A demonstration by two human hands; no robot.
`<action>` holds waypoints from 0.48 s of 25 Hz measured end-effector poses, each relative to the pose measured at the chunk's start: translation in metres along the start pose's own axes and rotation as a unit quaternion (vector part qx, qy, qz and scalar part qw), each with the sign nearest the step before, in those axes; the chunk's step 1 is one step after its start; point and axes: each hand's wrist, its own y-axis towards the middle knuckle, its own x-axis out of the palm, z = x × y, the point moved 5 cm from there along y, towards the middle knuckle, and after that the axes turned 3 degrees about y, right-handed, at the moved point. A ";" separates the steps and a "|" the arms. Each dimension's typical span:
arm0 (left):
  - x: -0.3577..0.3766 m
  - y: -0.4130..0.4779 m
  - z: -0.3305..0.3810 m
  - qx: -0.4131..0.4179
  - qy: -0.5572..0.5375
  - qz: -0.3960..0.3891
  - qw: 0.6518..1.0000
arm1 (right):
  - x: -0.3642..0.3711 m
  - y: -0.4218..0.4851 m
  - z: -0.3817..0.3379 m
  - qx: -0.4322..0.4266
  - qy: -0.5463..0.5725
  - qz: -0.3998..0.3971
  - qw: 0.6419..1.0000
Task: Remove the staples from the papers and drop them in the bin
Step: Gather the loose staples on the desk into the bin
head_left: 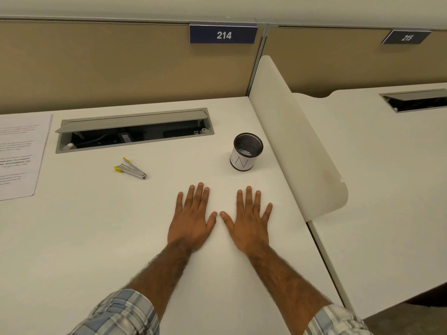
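My left hand (192, 220) and my right hand (249, 222) lie flat, palms down and fingers spread, side by side on the white desk (96, 238); neither holds anything. A metal staple remover with yellow tips (130, 168) lies to the left of and beyond my left hand. A small black mesh bin with a white paper label (246, 151) stands upright just beyond my right hand. Printed papers (19, 155) lie at the desk's far left, partly cut off by the frame's edge. I cannot make out any staple on them.
An open grey cable tray (134, 129) is sunk into the desk at the back. A white curved divider (297, 141) rises along the right edge, with a neighbouring desk (387, 165) past it. A tan partition (96, 64) with a sign "214" (223, 35) closes the back.
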 end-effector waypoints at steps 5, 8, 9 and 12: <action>-0.001 0.000 0.001 -0.001 -0.009 0.006 1.000 | -0.008 0.005 0.001 -0.021 0.011 -0.003 1.000; -0.002 0.000 0.000 0.000 -0.009 0.008 1.000 | -0.022 0.008 0.008 -0.024 0.050 0.006 0.998; -0.002 0.000 0.000 0.000 -0.013 0.011 1.000 | -0.025 0.008 0.009 -0.032 0.046 0.009 0.998; 0.000 -0.001 0.000 0.000 -0.014 0.016 1.000 | -0.020 0.005 0.008 -0.066 0.000 -0.007 0.998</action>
